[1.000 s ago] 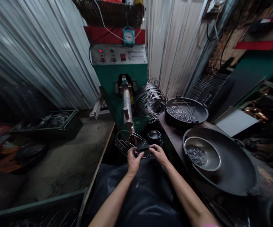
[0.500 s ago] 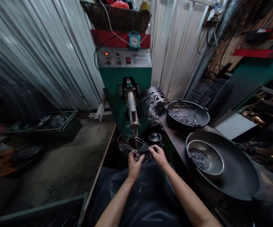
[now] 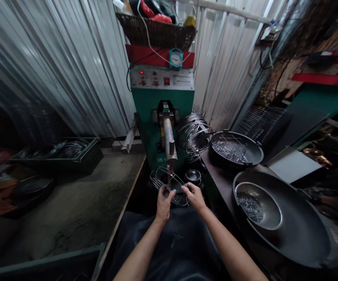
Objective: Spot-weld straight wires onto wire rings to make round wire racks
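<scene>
Between my hands is a round wire rack (image 3: pixel 158 182), a ring with several parallel bars, tilted under the tip of the green spot-welding machine (image 3: pixel 145 105). My left hand (image 3: pixel 164 203) is closed on the rack's near bars. At the ring's right side, my right hand (image 3: pixel 194 196) pinches the wire rim; whether it also holds a small piece is hidden by the fingers. The machine's upper electrode arm (image 3: pixel 169 140) points down at the rack, its tip close to the rim. A few small wire pieces (image 3: pixel 175 239) lie on the dark apron (image 3: pixel 198 249) over my lap.
A bundle of wire rings (image 3: pixel 194 134) hangs right of the machine. Farther right stand a black pan (image 3: pixel 259 150) of wire parts and a large pan (image 3: pixel 306 234) holding a metal bowl (image 3: pixel 278 212) of small pieces. Green bins (image 3: pixel 84 160) sit at left.
The camera view has shifted, so the machine and pans appear slightly right and lower. Both hands keep their hold on the rack, which stays under the electrode with little change.
</scene>
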Demonstrator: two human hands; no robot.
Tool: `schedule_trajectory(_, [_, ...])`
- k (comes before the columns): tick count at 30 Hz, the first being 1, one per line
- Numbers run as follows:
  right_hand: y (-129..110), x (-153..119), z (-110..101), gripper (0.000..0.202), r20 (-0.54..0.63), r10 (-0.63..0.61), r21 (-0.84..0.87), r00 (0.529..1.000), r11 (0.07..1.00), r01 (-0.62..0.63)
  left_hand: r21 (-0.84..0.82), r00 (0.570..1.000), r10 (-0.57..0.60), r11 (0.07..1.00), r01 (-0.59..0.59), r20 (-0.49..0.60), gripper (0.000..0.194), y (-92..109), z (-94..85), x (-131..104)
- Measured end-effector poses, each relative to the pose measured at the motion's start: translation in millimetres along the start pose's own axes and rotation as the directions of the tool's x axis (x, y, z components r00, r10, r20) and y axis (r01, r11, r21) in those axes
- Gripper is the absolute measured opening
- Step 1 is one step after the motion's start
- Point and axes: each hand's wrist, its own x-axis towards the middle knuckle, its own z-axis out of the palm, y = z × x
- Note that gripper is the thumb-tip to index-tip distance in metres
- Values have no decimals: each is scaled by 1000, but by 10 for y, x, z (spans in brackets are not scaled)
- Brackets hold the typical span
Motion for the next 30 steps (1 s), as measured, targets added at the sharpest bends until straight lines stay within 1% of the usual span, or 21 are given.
schedule_trajectory(7, [-33,150,107,29,-48,-42,-66,998,997,39,-66,997,-77,995,77,5,44,72,29,80])
schedule_trajectory(10, [-29,159,140,29,-46,-31,-95,998,995,27,-105,994,-111,988,112,12,44,97,31,89])
schedule_trajectory(13, [27,55,94,23,-68,-54,-60,996,997,50,-113,992,-122,986,123,20,43,133,30,86])
schedule_trajectory(16, [155,-142,-28,20,-117,-75,-2,990,997,76,-156,985,-174,972,174,14,43,170,19,75])
schedule_trajectory(18, [229,-255,-106,20,-105,-38,9,994,999,39,-212,973,-229,950,228,22,42,192,6,68])
schedule_trajectory(20, [248,-298,-149,19,-71,-5,-3,997,1000,5,-270,963,-270,925,266,25,41,212,-8,71])
schedule_trajectory(23, [158,-218,-137,19,-22,1,-32,1000,1000,-2,-346,946,-324,887,306,7,36,243,-32,101])
schedule_trajectory(26, [16,-62,-67,19,-2,-43,-67,999,997,43,-403,918,-397,841,361,-6,27,287,-51,167])
schedule_trajectory(30, [-91,124,32,18,-3,-86,-94,996,992,85,-406,884,-466,816,411,-43,17,372,-59,285])
